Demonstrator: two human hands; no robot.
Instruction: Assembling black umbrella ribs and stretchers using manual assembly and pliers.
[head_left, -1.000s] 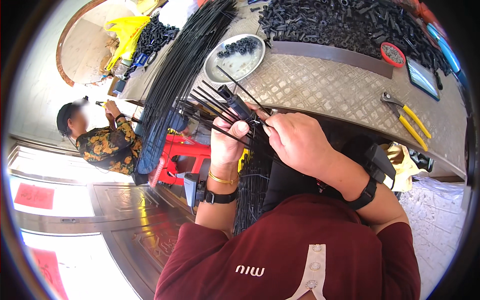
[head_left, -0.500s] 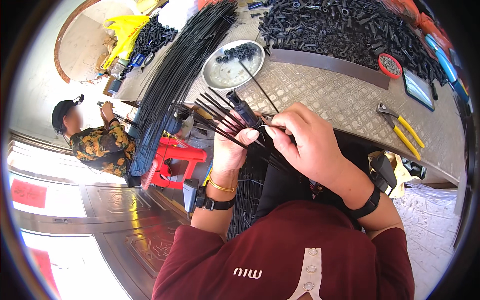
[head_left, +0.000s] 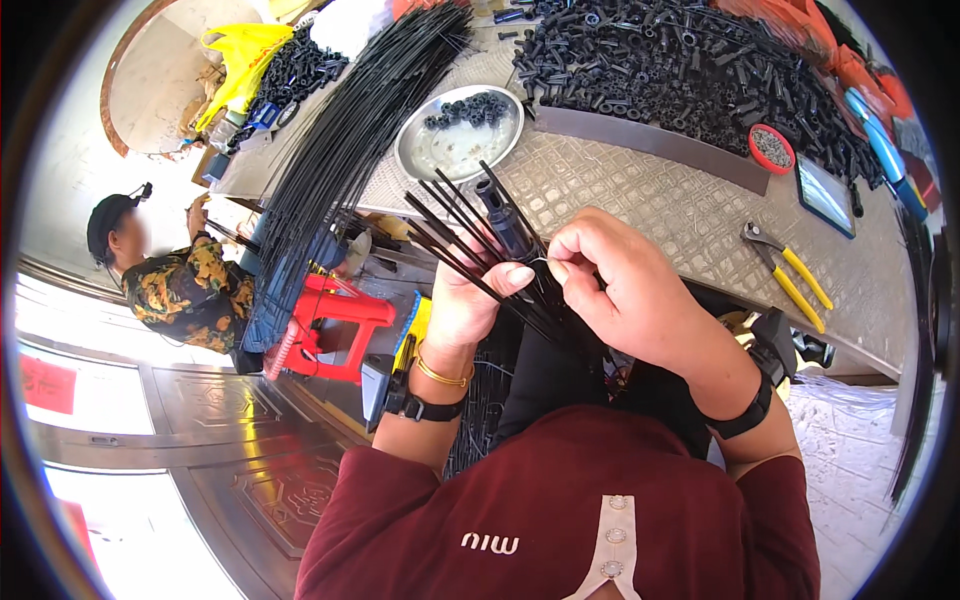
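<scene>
Head view, looking down over a maroon shirt. Left hand (head_left: 470,300) raised before the chest, fingers (head_left: 505,280) wrapped around a fan of thin black rods (head_left: 455,225) gathered at a black tubular hub (head_left: 500,215), thumb pressed across the rods. Right hand (head_left: 610,285) just beside it, touching at the fingertips, thumb and forefinger pinched on a thin pale wire at the base of the fan; remaining fingers curled in. Fan of rods held between both hands, above the lap, near edge of the counter (head_left: 650,210), spreading up and to the left.

On the counter, beyond the hands: round metal dish (head_left: 440,155) holding a few small black rings; long sheaf of black rods (head_left: 340,140) lying diagonally to its left; wide heap of black plastic parts (head_left: 690,70) behind a grey metal bar (head_left: 650,140); small red-rimmed round tin (head_left: 772,148) near the heap; yellow-handled pliers (head_left: 795,275) to the right, well apart from the hands.

Below the counter, left: red plastic stool (head_left: 335,325). Further left, another person in a patterned shirt (head_left: 185,295), seated, hands apart from the work here. Black wristbands on both forearms, gold bangle on the left.
</scene>
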